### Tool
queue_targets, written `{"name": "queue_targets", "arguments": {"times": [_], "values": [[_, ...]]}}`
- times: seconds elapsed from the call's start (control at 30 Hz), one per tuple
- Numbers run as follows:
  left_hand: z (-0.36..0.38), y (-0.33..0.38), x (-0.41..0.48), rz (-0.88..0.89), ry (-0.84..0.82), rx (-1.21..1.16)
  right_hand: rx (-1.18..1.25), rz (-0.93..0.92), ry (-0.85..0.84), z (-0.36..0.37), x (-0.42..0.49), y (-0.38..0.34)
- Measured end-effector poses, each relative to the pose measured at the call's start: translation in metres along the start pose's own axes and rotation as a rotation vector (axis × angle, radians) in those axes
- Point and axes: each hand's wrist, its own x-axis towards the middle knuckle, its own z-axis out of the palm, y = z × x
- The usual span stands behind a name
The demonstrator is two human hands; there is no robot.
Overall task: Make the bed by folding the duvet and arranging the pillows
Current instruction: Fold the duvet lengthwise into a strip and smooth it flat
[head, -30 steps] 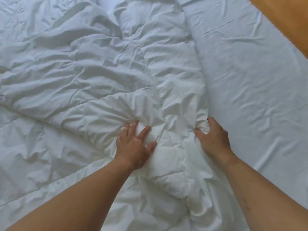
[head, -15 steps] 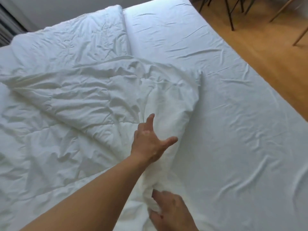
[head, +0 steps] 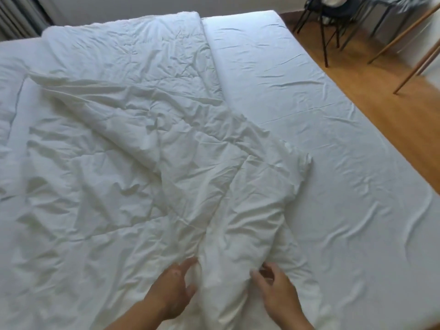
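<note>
Duvet (head: 147,163) ridge lies between left hand (head: 172,291) and right hand (head: 276,294).

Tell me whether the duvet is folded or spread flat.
Neither neatly: the duvet lies crumpled, one flap turned over diagonally, baring the sheet on the right.

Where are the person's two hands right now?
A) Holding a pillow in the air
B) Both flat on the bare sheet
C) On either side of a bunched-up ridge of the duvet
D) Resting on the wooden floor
C: the left hand and the right hand flank a raised fold of the duvet near the bottom of the view, not the bare sheet.
</note>
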Motion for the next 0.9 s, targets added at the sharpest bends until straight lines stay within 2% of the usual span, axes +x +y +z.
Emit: {"name": "queue_targets", "arguments": {"times": [0.03, 0.13, 0.23, 0.43, 0.53, 0.6, 0.63, 0.7, 0.77, 0.87, 0.9], "values": [[0.0, 0.0, 0.003, 0.015, 0.056, -0.07, 0.088, -0.011, 0.073, -0.007, 0.015, -0.009], [-0.003, 0.017, 0.024, -0.003, 0.244, -0.262, 0.263, -0.01, 0.154, -0.017, 0.062, -0.044], [-0.009, 0.034, 0.052, -0.04, 0.402, -0.293, 0.362, 0.003, 0.254, -0.009, 0.102, -0.066], [0.012, 0.026, 0.084, -0.104, 0.362, -0.181, 0.179, -0.121, 0.358, 0.029, 0.093, -0.054], [0.001, 0.02, 0.079, -0.034, 0.625, -0.215, 0.157, -0.209, 0.359, 0.054, 0.06, -0.035], [-0.014, 0.027, 0.072, 0.162, 0.806, -0.267, 0.153, -0.281, 0.29, 0.078, 0.031, -0.015], [-0.02, 0.035, 0.067, 0.269, 0.812, -0.297, 0.156, -0.338, 0.213, 0.092, 0.012, -0.005], [-0.022, 0.057, 0.054, 0.389, 0.652, -0.286, 0.103, -0.405, 0.044, 0.122, -0.026, 0.006], [-0.013, 0.075, 0.047, 0.336, 0.458, -0.095, 0.241, -0.128, -0.11, 0.128, -0.028, 0.009], [0.016, 0.061, 0.053, 0.155, 0.275, 0.228, 0.124, -0.168, -0.209, 0.137, -0.039, 0.015], [0.024, 0.046, 0.057, 0.115, 0.251, 0.249, 0.237, -0.08, -0.186, 0.14, -0.036, 0.017]]}}
